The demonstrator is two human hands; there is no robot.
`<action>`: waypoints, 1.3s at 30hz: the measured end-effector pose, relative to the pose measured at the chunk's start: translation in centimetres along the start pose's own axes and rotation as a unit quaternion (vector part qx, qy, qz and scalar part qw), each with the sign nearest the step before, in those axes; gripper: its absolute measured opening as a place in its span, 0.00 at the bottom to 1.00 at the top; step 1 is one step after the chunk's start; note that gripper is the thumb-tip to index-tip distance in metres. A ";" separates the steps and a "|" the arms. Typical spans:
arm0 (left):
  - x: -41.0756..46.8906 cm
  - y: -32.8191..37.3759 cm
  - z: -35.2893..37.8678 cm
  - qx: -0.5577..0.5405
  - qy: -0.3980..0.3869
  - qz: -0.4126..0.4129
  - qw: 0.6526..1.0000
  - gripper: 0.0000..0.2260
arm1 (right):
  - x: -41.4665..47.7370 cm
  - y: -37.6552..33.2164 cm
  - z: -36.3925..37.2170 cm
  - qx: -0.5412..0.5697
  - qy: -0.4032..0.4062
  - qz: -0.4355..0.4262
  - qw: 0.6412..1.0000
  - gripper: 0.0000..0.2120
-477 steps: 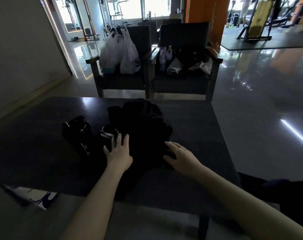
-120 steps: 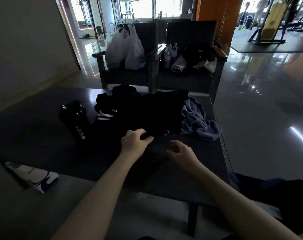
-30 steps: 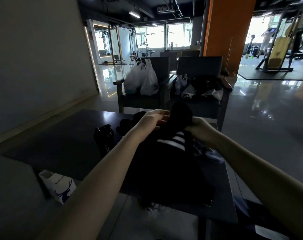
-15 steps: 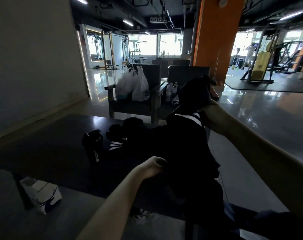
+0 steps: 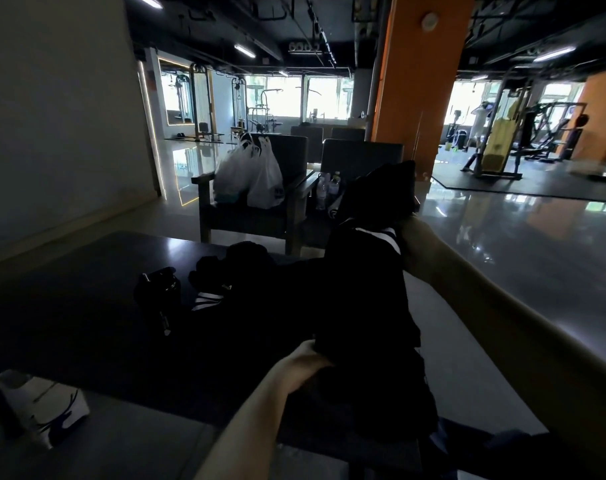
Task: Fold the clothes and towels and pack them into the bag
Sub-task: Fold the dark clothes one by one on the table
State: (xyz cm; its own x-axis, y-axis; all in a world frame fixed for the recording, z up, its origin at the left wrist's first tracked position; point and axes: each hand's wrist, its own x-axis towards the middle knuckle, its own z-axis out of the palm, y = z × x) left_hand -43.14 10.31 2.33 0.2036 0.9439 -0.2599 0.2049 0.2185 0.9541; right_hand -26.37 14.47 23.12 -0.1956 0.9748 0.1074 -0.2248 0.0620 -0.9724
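Garment (image 5: 363, 289) is off the desk (image 5: 69, 306), strung between both hands, top end high and far, lower end near.

Right hand (image 5: 406, 227) carries the top end beside the white stripes. Its fingers are buried in cloth that bunches above the hand, so I can't tell how they sit.

Left hand (image 5: 303, 358) has its fingers curled tight into the lower part.

My read: it's stretched out to find its length and pull it flat before a fold. It's likely held in the air because the desk ahead is taken by the pile (image 5: 246, 261) of other dark clothes, with a shaker (image 5: 157, 292) just left of it.

Fold not started, and nothing looks packed. Can't pick out the bag; the dark mass low right is too dim to call.

Risk: black cloth in low light makes edges and seams hard to line up. Next move probably wants it laid flat on bare desk at the near edge.
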 end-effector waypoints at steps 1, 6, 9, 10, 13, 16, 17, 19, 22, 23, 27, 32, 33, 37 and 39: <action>0.1 -0.1 -0.2 -0.015 0.000 0.011 1.000 0.06 | 0.1 0.1 -0.2 -0.010 -0.005 0.006 1.000 0.11; -0.3 0.1 -3.3 -0.093 0.070 0.072 0.991 0.11 | 1.1 1.9 -2.0 -0.132 0.003 0.015 0.991 0.15; -1.7 1.4 -5.7 -0.037 0.125 0.085 0.988 0.14 | 1.0 4.5 -2.2 -0.188 0.002 0.033 0.982 0.14; -2.1 1.9 -6.3 -0.009 0.144 0.080 0.986 0.14 | 1.0 5.6 -2.1 -0.232 0.006 0.033 0.972 0.14; -2.6 3.0 -8.2 0.125 0.188 0.060 0.972 0.07 | 1.1 8.6 -1.5 -0.378 0.009 0.026 0.926 0.16; -3.5 5.1 -9.1 0.189 0.189 0.049 0.962 0.07 | 0.3 10.3 -0.3 -0.459 0.007 0.005 0.888 0.10; -3.8 6.0 -9.1 0.186 0.188 0.041 0.964 0.08 | 0.0 10.6 0.3 -0.471 0.001 -0.012 0.882 0.19; -4.5 7.6 -8.9 0.173 0.191 0.019 0.966 0.08 | -1.0 10.9 1.7 -0.456 -0.059 -0.034 0.887 0.30; -4.9 8.9 -8.2 0.091 0.205 -0.027 0.974 0.09 | -3.0 11.1 3.8 -0.419 -0.192 -0.026 0.887 0.32; -5.1 9.2 -7.9 0.055 0.210 -0.042 0.975 0.09 | -3.5 11.2 4.3 -0.415 -0.219 -0.019 0.883 0.34; -5.6 10.2 -7.1 -0.027 0.246 -0.086 0.965 0.06 | -4.5 11.5 5.0 -0.392 -0.279 -0.006 0.876 0.47; -6.1 10.8 -7.1 -0.097 0.224 -0.100 0.965 0.10 | -5.7 12.3 5.1 -0.447 -0.251 -0.105 0.852 0.51; -6.3 10.9 -7.0 -0.124 0.222 -0.097 0.962 0.11 | -5.6 12.5 5.3 -0.443 -0.202 -0.151 0.860 0.45; -7.4 11.8 -6.3 -0.262 0.161 -0.064 0.949 0.10 | -5.3 11.7 5.2 -0.379 -0.077 -0.196 0.901 0.15; -8.6 12.0 -5.8 -0.222 0.097 -0.032 0.970 0.13 | -5.0 10.5 4.9 -0.317 -0.044 -0.148 0.936 0.07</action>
State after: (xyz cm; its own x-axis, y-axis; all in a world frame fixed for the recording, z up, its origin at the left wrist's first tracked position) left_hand -47.99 6.26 16.92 0.0116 0.9441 -0.3296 -0.2305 0.3232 0.9178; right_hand -32.47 9.17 13.39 -0.2989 0.8748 0.3813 0.3239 0.4689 -0.8217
